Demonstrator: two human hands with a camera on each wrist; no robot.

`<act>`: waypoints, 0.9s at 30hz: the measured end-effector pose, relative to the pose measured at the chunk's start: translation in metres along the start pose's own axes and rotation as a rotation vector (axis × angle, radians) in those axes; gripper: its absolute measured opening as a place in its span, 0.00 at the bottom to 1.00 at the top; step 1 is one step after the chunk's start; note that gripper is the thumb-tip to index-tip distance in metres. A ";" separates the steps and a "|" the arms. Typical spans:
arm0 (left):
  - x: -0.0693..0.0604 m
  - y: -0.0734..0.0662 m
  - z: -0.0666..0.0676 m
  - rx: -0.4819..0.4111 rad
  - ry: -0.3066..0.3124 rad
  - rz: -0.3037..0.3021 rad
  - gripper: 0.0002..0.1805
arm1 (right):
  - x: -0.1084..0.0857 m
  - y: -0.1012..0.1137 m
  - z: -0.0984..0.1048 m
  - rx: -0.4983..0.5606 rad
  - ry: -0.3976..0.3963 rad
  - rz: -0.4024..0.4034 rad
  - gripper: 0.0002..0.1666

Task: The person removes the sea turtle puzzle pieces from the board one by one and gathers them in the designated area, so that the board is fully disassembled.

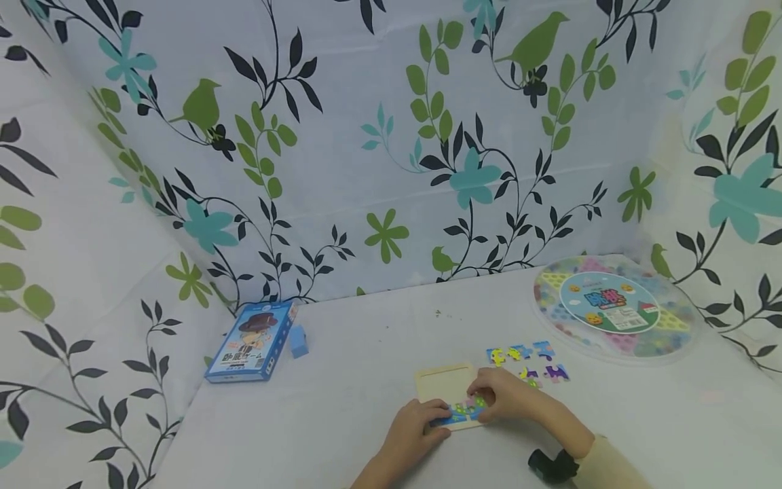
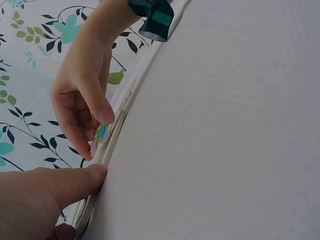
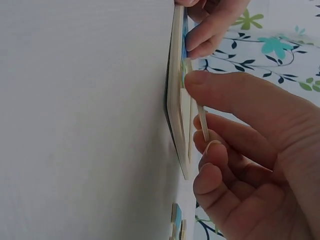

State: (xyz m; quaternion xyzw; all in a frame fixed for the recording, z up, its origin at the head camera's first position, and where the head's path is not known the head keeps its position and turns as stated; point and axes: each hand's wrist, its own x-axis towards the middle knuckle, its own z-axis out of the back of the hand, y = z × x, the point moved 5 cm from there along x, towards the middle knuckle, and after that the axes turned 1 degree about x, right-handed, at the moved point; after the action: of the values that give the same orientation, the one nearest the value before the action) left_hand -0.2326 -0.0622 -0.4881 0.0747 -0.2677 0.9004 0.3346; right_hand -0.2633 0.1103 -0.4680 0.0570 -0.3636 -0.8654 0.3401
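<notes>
A wooden puzzle tray [image 1: 444,384] lies on the table, its far part bare and its near part filled with colourful jigsaw pieces [image 1: 459,411]. My left hand [image 1: 413,430] grips the tray's near left corner, fingers over the pieces and thumb [image 2: 82,186] against the edge. Over the tray's right side, my right hand [image 1: 510,396] pinches a jigsaw piece [image 3: 202,120] between thumb and fingertips. The piece stands tilted, edge-on in the right wrist view; pink, yellow and blue show on it in the left wrist view. Its lower edge is close to the tray; contact is unclear.
Several loose jigsaw pieces [image 1: 542,350] lie right of the tray. A round, colourful packaged disc [image 1: 552,292] lies at the back right. A blue card-game box [image 1: 250,343] and a small blue block [image 1: 298,341] sit at the left. Patterned cloth [image 1: 342,170] hangs behind.
</notes>
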 end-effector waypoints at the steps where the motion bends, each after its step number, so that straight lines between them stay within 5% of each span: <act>1: 0.000 -0.001 0.000 0.002 -0.002 -0.008 0.14 | -0.001 0.000 0.001 0.009 -0.003 0.005 0.20; 14: -0.002 -0.001 -0.002 -0.015 -0.028 -0.005 0.13 | -0.027 -0.008 0.046 -0.043 -0.135 -0.006 0.21; 27: -0.002 0.000 -0.002 -0.015 -0.019 0.021 0.13 | -0.047 -0.015 0.051 -0.038 -0.101 0.000 0.21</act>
State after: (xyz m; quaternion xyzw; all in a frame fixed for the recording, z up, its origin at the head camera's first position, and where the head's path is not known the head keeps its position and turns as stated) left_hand -0.2316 -0.0624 -0.4902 0.0779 -0.2781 0.9011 0.3234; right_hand -0.2533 0.1776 -0.4482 0.0069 -0.3636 -0.8739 0.3225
